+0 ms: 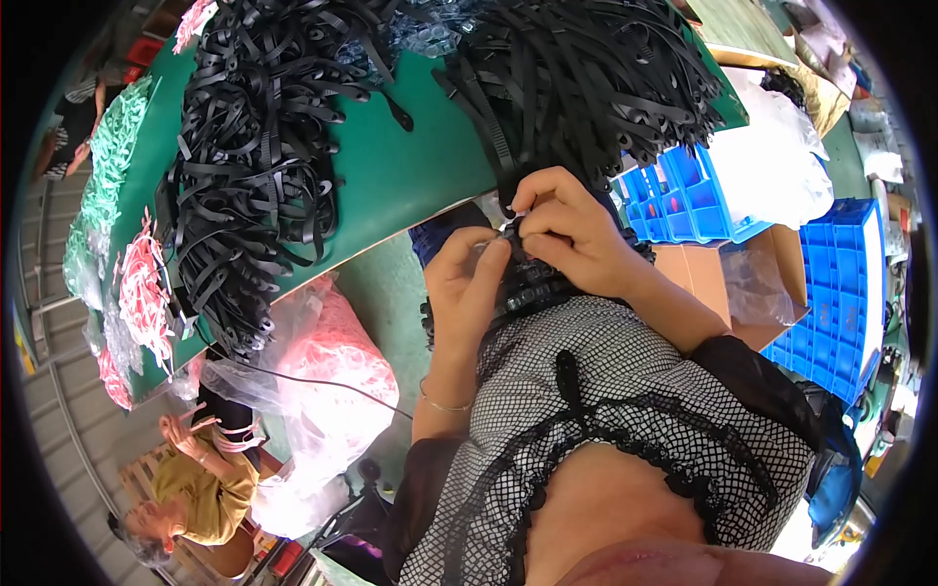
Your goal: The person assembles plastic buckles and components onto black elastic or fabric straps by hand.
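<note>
My left hand point(467, 278) and my right hand point(576, 231) meet in front of my body, just past the table's near edge. Both are closed, thumbs and fingers pinched round the end of a black strap point(508, 188). A small clear piece shows between the fingertips, but its shape is mostly hidden. Beneath my hands, more black straps with clear plastic buckles point(532, 296) lie across my lap. A large heap of black straps point(586, 78) rests on the table just beyond my right hand.
The green table point(415, 171) carries another long heap of black straps point(259, 156), clear plastic pieces point(435, 37), and pink straps point(145, 293). A bag of pink straps point(337, 361) stands at left, near another seated person point(210, 488). Blue crates point(831, 303) and a cardboard box point(696, 278) stand right.
</note>
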Demonstrator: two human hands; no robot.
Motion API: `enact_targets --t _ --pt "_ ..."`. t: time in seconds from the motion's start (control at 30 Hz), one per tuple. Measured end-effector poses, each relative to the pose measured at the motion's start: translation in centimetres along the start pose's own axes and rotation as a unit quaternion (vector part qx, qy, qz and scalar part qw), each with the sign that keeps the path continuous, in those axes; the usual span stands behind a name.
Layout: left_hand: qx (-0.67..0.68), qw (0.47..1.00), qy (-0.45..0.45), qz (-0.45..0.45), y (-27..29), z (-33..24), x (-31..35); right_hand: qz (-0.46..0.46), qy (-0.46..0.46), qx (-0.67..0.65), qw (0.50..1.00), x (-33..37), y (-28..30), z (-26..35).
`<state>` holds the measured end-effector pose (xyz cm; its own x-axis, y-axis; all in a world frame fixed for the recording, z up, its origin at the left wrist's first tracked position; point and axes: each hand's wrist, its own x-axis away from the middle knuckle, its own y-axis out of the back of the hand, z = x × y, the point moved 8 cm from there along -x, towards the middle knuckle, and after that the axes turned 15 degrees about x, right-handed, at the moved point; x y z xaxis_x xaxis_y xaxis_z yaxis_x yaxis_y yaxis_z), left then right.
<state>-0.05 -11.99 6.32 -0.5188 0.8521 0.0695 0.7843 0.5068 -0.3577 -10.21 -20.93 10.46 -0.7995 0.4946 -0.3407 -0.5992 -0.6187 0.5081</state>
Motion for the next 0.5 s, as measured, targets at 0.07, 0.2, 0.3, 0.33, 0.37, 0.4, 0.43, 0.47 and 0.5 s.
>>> enact_targets --t 0.07,0.2,0.3,0.33,0.37,0.4,0.43,0.47,0.5 --pt "0.016 1.0 -0.005 0.027 0.0 -0.3 -0.3 0.015 0.026 -0.066 0.997 0.1 0.2 0.4" --pt "-0.057 0.989 -0.087 0.103 -1.0 -1.7 -0.6 0.078 -0.064 -0.335 0.937 0.4 -0.9 -0.7" --pt "-0.013 0.995 -0.007 0.1 -1.7 -1.7 -0.4 0.057 -0.071 -0.283 0.955 0.3 -1.5 -1.8" --pt "-0.012 0.995 -0.006 0.101 -1.5 -1.4 -0.6 0.028 -0.051 -0.259 0.964 0.2 -1.3 -1.7" --pt "0.053 0.99 0.033 0.129 -1.4 -0.6 -0.7 0.029 -0.05 -0.26 0.964 0.1 -1.3 -1.7" --pt "0.119 0.978 0.071 0.156 -1.6 -0.1 -0.6 0.034 -0.032 -0.182 0.982 0.1 -1.3 -1.3" --pt "0.119 0.978 0.072 0.155 -1.7 -0.1 -0.5 0.038 -0.013 -0.103 0.994 0.0 -1.3 -1.0" --pt "0.145 0.974 0.087 0.15 -1.7 0.1 -0.4 0.039 -0.013 -0.104 0.994 -0.1 -1.1 -0.8" --pt "0.171 0.969 0.103 0.144 -1.7 0.2 -0.3 0.046 -0.019 -0.083 0.995 -0.2 -1.0 -0.5"
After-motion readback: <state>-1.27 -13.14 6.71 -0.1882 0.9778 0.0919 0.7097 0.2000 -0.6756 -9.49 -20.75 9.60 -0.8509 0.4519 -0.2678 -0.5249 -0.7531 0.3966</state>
